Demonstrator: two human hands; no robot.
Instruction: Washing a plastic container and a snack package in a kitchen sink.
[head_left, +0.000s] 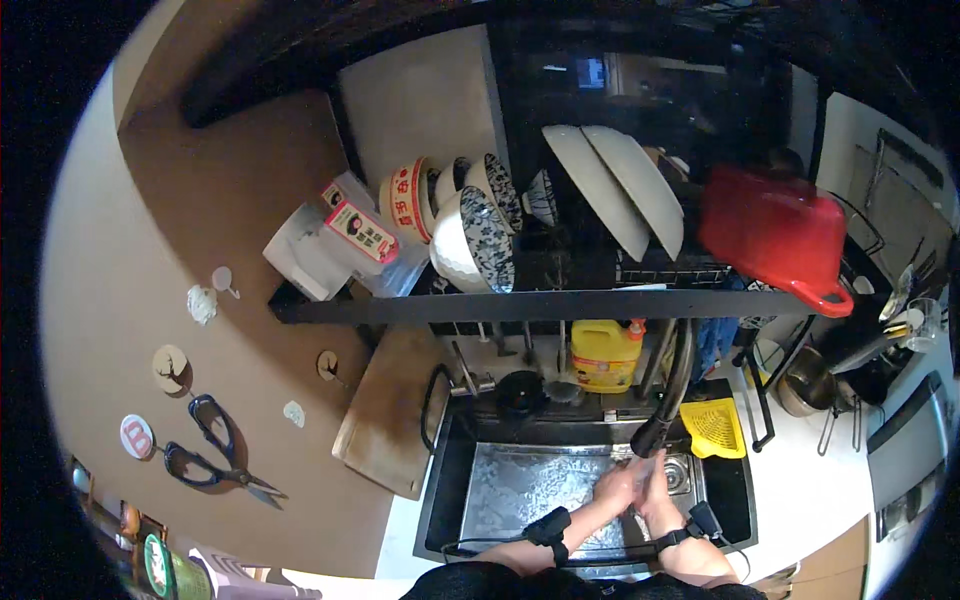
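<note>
My left hand (615, 486) and my right hand (655, 487) are close together over the sink (525, 480), just under the dark head of the faucet (649, 437). A pale, blurred patch that looks like running water lies between them. Whether the fingers hold anything is hidden by the blur and the overlap. To the right of my right hand is the round metal drain (676, 472). The steel basin floor is wet and shiny. Each wrist wears a black strap with a small device, and cables trail from them.
Over the sink runs a black dish rack (540, 306) with bowls (472, 240), white plates (615, 191) and a red pot (776, 229). A yellow jug (602, 356) stands behind the faucet. A yellow drainer (712, 427) sits at right, a cutting board (394, 412) at left. Scissors (217, 457) hang on the wall.
</note>
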